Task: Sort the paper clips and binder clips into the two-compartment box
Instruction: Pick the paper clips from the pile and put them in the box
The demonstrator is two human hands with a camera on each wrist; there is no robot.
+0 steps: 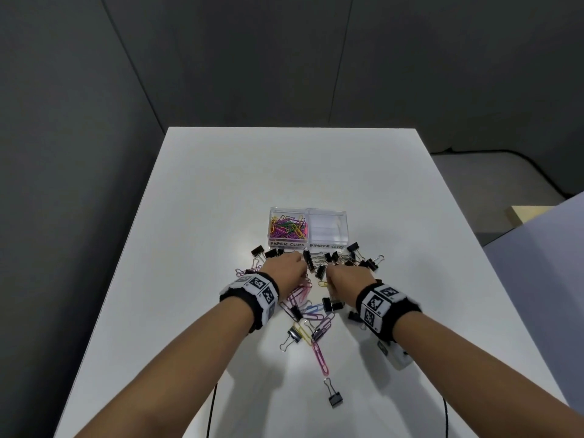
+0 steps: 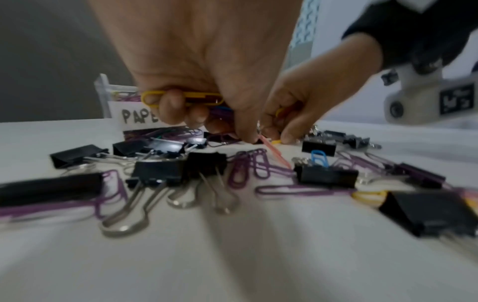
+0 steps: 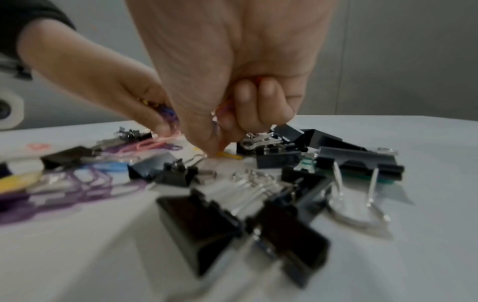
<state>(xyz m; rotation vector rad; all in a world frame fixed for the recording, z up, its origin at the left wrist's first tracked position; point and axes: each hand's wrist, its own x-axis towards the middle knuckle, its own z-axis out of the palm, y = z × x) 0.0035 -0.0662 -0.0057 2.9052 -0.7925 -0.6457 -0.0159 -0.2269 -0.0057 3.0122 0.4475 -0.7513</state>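
The white rectangular worktop (image 1: 196, 197) in front of you carries a clear plastic two-compartment box (image 1: 309, 228) near its middle; the box's left half, hand-lettered "PAPER CLIPS" (image 1: 287, 244), is filled with coloured wire paper clips (image 1: 287, 227), and its right half, lettered "BINDER CLIPS" (image 1: 326, 246), shows nothing inside. Between the box and the near edge lies a mixed scatter of black binder clips with silver wire handles (image 1: 319, 271) and loose purple, pink, blue and yellow paper clips (image 1: 316, 324), with one black binder clip (image 1: 334, 397) apart nearest the near edge. Your left hand (image 1: 284, 269) is down in the scatter, fingers curled around a yellow paper clip (image 2: 181, 98) and some purple ones, thumb and forefinger tips (image 2: 248, 137) pinched at the worktop. Your right hand (image 1: 347, 279), just beside it, has its fingers (image 3: 258, 106) curled over a few coloured clips, tips touching down by a yellow clip (image 3: 230, 155).
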